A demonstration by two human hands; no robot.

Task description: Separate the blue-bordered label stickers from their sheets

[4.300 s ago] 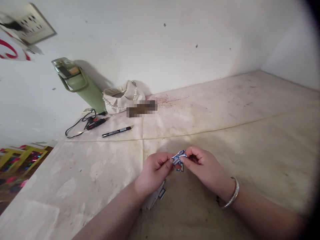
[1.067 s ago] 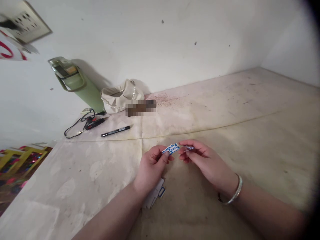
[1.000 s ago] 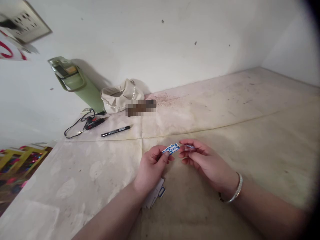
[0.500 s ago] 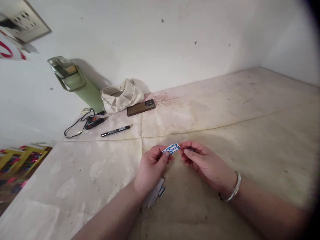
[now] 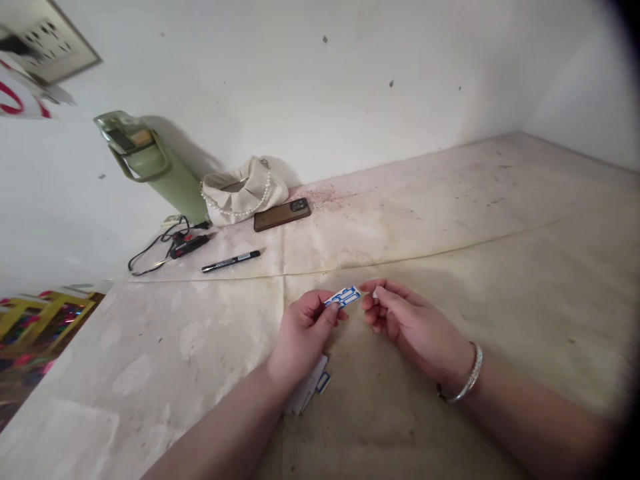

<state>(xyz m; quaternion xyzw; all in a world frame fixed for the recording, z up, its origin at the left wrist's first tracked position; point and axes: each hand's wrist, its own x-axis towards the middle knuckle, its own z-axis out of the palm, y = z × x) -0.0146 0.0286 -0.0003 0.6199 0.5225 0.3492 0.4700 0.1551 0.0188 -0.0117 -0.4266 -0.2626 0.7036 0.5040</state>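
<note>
My left hand (image 5: 306, 333) pinches a small stack of white paper labels with blue printed borders (image 5: 345, 296) between thumb and fingers, held above the pale, stained cloth table cover (image 5: 475, 287). My right hand (image 5: 413, 323) is positioned just beside the stack's outer end, its thumb pressed toward the curled fingers; a small pale patch shows at the thumb tip, and I cannot tell whether it is a held piece or the nail. A silver-coloured rigid bangle (image 5: 473, 379) encircles the right wrist. Below the left wrist lies a loose pile of white paper pieces (image 5: 309, 387), one edged in blue; my left hand and forearm obstruct part of it. Beyond the hands, to the left, a slim black marker pen with a white label (image 5: 231, 261) lies flat on the cover. Behind it are a black pistol-shaped tool with red parts and a looped black cord (image 5: 187, 245), and a flat brown phone with a dark camera block (image 5: 280, 216). The phone lies against the front of a cream gathered bag with a pearl strand (image 5: 245, 193), which blocks the view behind it. A tall pale-green bottle with a carry loop (image 5: 175, 181) stands beside the bag, near the wall.
</note>
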